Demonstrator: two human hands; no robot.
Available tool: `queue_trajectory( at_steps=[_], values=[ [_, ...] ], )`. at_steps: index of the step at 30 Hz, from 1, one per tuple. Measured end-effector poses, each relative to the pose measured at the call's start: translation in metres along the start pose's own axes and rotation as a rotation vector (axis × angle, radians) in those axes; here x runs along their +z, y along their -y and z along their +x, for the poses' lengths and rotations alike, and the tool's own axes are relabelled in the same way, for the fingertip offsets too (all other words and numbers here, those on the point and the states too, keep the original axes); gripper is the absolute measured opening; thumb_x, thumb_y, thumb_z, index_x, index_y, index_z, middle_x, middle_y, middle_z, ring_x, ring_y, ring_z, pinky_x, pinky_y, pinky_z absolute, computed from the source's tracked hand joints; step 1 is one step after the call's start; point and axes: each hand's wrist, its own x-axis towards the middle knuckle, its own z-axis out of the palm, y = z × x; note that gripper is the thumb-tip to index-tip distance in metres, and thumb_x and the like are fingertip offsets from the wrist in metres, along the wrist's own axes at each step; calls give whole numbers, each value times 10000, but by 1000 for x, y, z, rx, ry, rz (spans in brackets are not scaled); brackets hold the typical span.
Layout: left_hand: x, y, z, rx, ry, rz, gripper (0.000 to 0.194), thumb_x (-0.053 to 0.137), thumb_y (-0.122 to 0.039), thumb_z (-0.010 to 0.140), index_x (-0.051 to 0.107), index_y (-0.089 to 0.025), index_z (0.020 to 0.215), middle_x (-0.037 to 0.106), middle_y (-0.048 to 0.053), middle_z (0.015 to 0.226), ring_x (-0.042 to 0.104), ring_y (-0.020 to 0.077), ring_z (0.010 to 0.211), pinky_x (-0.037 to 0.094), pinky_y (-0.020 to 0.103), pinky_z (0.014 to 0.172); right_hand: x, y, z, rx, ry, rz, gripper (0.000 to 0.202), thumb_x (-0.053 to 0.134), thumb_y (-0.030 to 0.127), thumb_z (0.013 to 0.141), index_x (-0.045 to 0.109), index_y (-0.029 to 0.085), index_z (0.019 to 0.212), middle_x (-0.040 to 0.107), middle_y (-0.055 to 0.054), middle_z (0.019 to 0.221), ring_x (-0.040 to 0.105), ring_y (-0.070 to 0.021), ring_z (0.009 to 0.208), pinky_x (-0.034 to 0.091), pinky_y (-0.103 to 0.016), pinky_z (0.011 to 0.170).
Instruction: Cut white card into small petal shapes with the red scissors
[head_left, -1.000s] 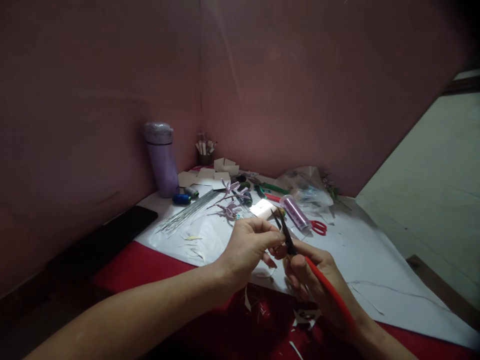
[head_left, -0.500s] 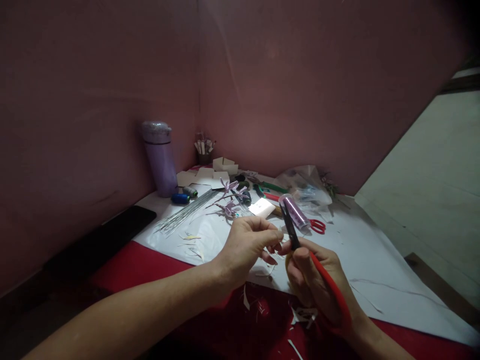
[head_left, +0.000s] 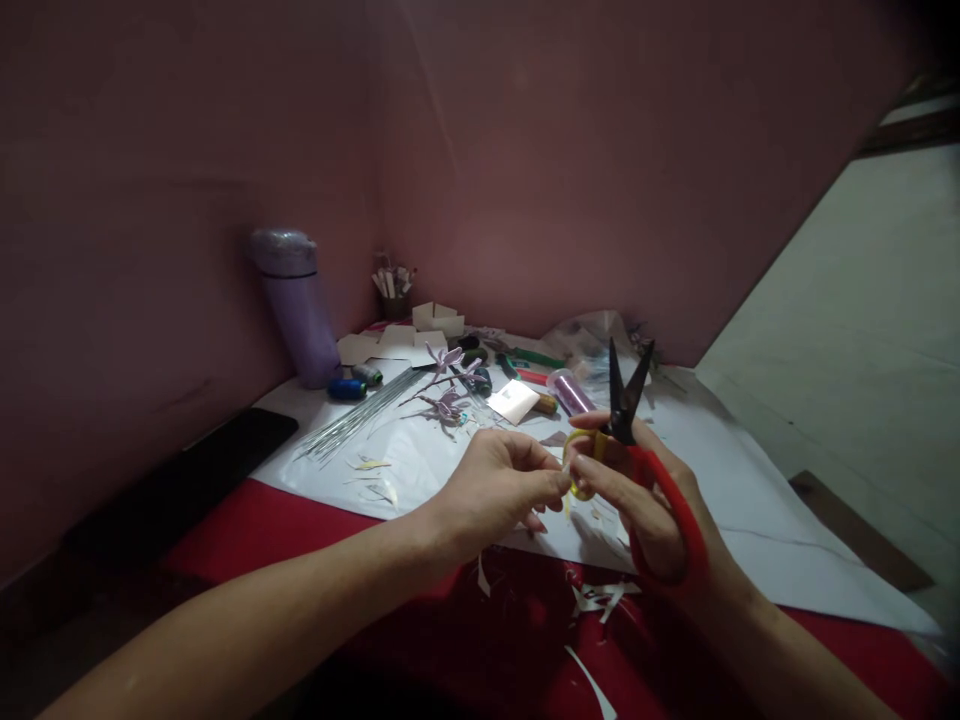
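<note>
My right hand [head_left: 643,500] is closed around scissors [head_left: 622,425] with one red and one yellow handle. Their dark blades point up and stand apart. My left hand [head_left: 501,482] pinches a tiny pale piece [head_left: 568,468] between thumb and fingertips; it is mostly covered, so I cannot tell its kind. The tips of my right fingers come close to that piece, beside the yellow handle. Below my hands, white paper scraps [head_left: 600,598] lie on the red cloth [head_left: 330,540].
Behind my hands on the white sheet [head_left: 750,490] are purple wire flowers [head_left: 446,360], a bundle of thin wires [head_left: 367,415], a blue thread spool [head_left: 347,388], a white card [head_left: 514,400] and a purple roll [head_left: 571,392]. A lilac bottle [head_left: 296,315] stands left, near a dark flat object [head_left: 187,480].
The scissors have swung rightward in my right hand, and their blades have gone from together to apart. My right fingers have moved to the left hand's fingertips. The view has shifted slightly.
</note>
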Motion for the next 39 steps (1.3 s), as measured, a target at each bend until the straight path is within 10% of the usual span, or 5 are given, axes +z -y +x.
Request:
queue_trajectory(
  at_steps=[16, 39],
  values=[
    [-4, 1, -1, -59, 164, -11, 110, 617, -226, 702, 645, -120, 711, 616, 39, 692, 563, 107, 624, 469, 216, 548, -2, 3, 2, 99, -3, -15, 257, 640, 311, 761, 522, 204, 962, 554, 26, 658, 556, -139, 538, 437, -255, 504],
    [-1, -1, -1, -241, 81, 13, 68, 578, -130, 619, 615, -129, 675, 650, 54, 687, 586, 105, 586, 480, 235, 586, -4, 1, 5, 130, -11, -13, 279, 666, 276, 702, 543, 187, 935, 514, 46, 600, 462, -106, 504, 357, -228, 457]
  ],
)
